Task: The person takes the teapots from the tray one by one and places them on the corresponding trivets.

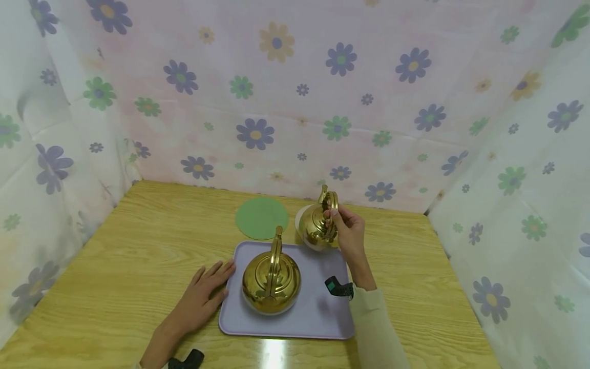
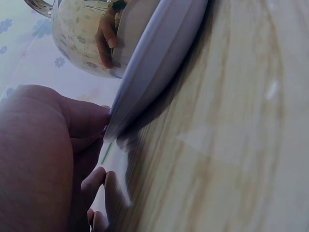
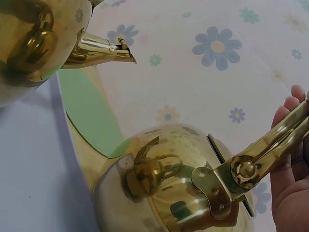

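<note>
A shiny gold kettle stands on the lilac tray, its spout pointing toward the back. My right hand grips the upright handle of a smaller gold kettle at the tray's far right corner. Whether that kettle's base touches anything is hidden. In the right wrist view, the fingers curl behind the handle of the held kettle. My left hand lies with fingers extended at the tray's left edge. Its thumb touches the rim of the tray in the left wrist view.
Behind the tray lies a round green mat. A pale round mat shows partly from behind the smaller kettle. Everything sits on a wood-grain table, with flowered curtains at the back and both sides.
</note>
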`<state>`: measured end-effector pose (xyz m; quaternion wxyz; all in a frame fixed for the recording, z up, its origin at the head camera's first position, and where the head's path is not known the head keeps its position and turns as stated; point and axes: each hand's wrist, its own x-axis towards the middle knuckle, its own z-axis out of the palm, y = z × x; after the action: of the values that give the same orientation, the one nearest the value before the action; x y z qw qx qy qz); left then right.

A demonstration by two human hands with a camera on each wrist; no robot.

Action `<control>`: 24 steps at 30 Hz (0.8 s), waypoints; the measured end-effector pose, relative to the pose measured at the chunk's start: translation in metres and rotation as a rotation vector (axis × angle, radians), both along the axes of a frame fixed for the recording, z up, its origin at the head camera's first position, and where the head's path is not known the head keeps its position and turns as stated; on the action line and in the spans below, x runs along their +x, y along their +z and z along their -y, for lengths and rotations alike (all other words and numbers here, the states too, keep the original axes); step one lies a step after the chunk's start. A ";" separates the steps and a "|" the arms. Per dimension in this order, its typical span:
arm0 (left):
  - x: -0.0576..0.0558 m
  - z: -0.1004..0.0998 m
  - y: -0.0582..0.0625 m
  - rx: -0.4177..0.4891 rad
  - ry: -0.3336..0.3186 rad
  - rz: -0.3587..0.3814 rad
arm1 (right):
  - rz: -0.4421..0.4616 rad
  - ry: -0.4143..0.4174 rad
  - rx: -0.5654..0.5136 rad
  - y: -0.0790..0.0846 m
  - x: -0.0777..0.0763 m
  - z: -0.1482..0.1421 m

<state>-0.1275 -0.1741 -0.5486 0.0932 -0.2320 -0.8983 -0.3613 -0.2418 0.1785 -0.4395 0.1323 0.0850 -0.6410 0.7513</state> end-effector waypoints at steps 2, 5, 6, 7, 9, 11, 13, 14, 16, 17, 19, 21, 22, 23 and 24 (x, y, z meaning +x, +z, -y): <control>-0.001 0.000 -0.001 -0.003 -0.001 0.001 | 0.006 -0.007 0.001 0.000 -0.002 0.000; -0.001 0.001 -0.002 -0.003 -0.003 0.005 | 0.007 -0.016 0.001 0.001 -0.004 0.001; -0.001 0.001 -0.002 -0.004 -0.003 0.007 | 0.008 -0.017 0.001 0.001 -0.004 0.001; -0.001 0.001 -0.002 -0.006 -0.001 0.007 | 0.010 -0.017 0.002 0.001 -0.005 0.001; -0.001 0.001 -0.002 -0.006 0.003 0.008 | 0.016 -0.017 0.013 0.001 -0.006 0.002; -0.001 0.001 -0.002 -0.007 0.007 0.010 | 0.018 -0.016 0.021 0.001 -0.008 0.003; 0.000 0.001 -0.001 -0.005 0.009 0.015 | 0.018 -0.018 0.021 0.000 -0.010 0.003; 0.000 0.002 -0.001 -0.005 0.010 0.016 | 0.015 -0.021 0.023 0.000 -0.011 0.003; 0.000 0.002 0.000 -0.005 0.009 0.014 | 0.010 -0.025 0.024 -0.001 -0.013 0.003; 0.000 0.002 0.000 -0.007 0.009 0.015 | 0.007 -0.026 0.026 -0.002 -0.013 0.003; 0.000 0.002 0.000 -0.008 0.010 0.022 | 0.004 -0.028 0.035 -0.002 -0.015 0.003; 0.000 0.002 -0.001 -0.008 0.011 0.027 | -0.002 -0.027 0.039 -0.003 -0.016 0.003; 0.000 0.002 -0.001 -0.008 0.011 0.032 | -0.005 -0.026 0.036 -0.003 -0.017 0.003; 0.000 0.003 -0.001 -0.008 0.011 0.036 | -0.007 -0.025 0.032 -0.003 -0.018 0.003; 0.000 0.002 -0.001 -0.006 0.010 0.040 | -0.009 -0.025 0.028 -0.004 -0.019 0.003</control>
<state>-0.1277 -0.1766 -0.5498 0.0765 -0.2206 -0.9021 -0.3628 -0.2610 0.1752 -0.4434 0.1433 0.0822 -0.6518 0.7402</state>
